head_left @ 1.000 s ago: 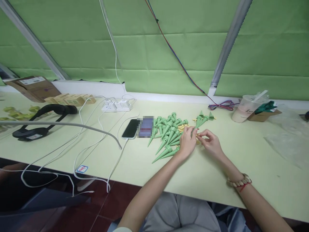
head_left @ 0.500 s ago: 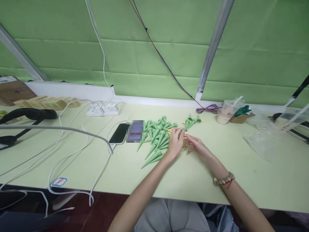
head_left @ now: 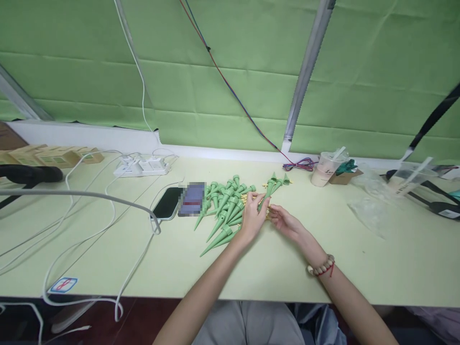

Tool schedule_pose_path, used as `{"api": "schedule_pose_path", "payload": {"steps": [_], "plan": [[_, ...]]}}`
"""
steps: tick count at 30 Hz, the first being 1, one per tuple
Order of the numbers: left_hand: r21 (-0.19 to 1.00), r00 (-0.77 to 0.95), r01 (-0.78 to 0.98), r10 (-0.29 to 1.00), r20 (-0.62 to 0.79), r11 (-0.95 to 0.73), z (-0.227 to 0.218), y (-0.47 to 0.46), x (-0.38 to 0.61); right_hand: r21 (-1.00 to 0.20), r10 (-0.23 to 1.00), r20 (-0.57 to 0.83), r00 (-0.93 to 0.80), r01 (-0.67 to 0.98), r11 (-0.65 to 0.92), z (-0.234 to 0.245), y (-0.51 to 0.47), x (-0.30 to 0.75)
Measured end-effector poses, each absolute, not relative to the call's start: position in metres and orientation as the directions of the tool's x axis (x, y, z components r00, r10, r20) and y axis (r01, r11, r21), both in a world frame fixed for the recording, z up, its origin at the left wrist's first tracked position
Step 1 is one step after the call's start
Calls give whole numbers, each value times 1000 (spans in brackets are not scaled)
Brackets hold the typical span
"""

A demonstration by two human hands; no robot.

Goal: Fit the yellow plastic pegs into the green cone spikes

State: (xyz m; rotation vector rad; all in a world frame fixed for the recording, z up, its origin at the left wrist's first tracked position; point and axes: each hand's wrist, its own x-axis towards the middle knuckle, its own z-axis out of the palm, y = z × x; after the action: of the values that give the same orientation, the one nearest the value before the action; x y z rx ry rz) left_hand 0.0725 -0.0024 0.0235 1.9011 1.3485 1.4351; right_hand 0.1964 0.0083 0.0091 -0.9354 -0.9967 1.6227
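My left hand is closed around a green cone-shaped plastic spike, its narrow body between thumb and fingers. Just to the right, my right hand has its fingertips pinched together close to the left one; what they hold is too small to make out. Small yellow plastic pieces lie behind and beneath the hands, partly hidden. Left of my hands is a heap of green capped spikes, most with their points toward me. A few hollow green spikes rest beyond my fingers.
A black-screened phone and a blurred flat item lie left of the heap. White cables run across the table's left side from a power strip. A drink cup and clear plastic bags are at right.
The whole view has shifted, so the table's items appear further left. My left hand still holds the green spike, and my right fingertips remain close beside it.
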Motion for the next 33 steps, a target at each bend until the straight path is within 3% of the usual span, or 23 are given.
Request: {"api": "schedule_pose_path", "payload": {"steps": [4,7,11,14,16,23,30,33], "plan": [[791,-18,433,874,486,-432,26,-2,73,-955,982,-53,-183,-277,-103,7,8,193],[839,-37,396,906,421,-374,25,-1,73,-989,989,115,-91,-101,106,4,6,192],[867,-17,383,936,353,-320,22,1,74,-931,937,345,-43,108,348,1,3,194],[864,-41,397,934,354,-310,20,2,73,-911,921,384,-68,131,390,2,4,195],[866,-86,401,929,361,-299,19,3,71,-937,940,327,-93,101,336,4,6,196],[859,-129,395,906,404,-326,19,7,67,-997,981,-67,-181,-35,-75,6,9,199],[829,-28,353,881,472,-433,19,9,70,-954,937,-181,-300,-179,-242,5,8,204],[810,41,337,867,496,-480,19,8,72,-943,914,-160,-373,-215,-253,7,8,205]]}}
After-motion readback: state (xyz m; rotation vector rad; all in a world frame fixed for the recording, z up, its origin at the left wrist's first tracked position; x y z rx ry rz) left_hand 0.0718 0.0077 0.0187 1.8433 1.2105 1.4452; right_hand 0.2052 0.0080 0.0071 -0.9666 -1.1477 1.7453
